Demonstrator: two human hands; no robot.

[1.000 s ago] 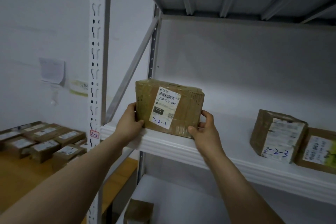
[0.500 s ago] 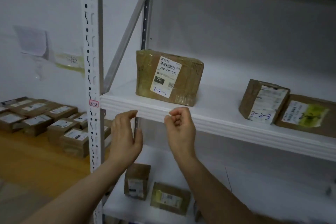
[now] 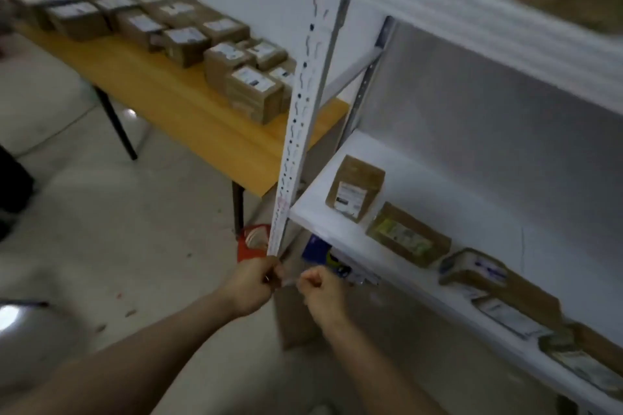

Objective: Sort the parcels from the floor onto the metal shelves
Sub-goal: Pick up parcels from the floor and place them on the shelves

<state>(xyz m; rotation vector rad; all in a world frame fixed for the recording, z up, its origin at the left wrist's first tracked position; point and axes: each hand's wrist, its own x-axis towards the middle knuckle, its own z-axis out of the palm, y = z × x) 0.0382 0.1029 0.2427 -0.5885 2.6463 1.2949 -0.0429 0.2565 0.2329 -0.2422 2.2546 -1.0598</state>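
Brown cardboard parcels with white labels lie on the shelf; our left hand and right hand are clenched, empty.

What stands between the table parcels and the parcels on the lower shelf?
In the head view, the rack's white slotted upright stands between the table parcels and the lower-shelf parcels.

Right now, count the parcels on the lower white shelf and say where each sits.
5 discernible: upright box nearest the post, green-labelled parcel beside it, blue-marked parcel next, white-labelled parcel further right, last parcel at the frame edge. Blur may hide more.
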